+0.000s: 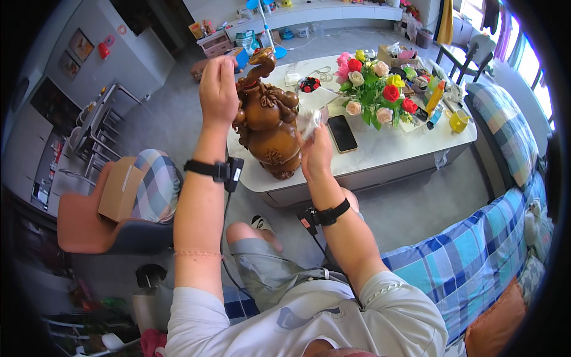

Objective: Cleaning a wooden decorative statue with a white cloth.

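A glossy brown carved gourd ornament (273,129) with a curved stem stands upright at the left end of the marble-topped coffee table (379,151). My left hand (219,89) is raised at the ornament's upper left side, fingers bent near the stem; whether it touches the carving is not clear. On the ornament's right side, my right hand (317,149) holds a crumpled white tissue or cloth (308,122) between thumb and fingers. A black smartphone (342,134) lies flat on the table just right of that hand.
An artificial flower bouquet (379,91) stands mid-table. Behind and right of it are a cardboard box (396,56), an orange bottle (435,98) and a yellow mug (458,121). A chair with an open carton (119,189) is at left; a plaid-covered sofa (464,241) is at right.
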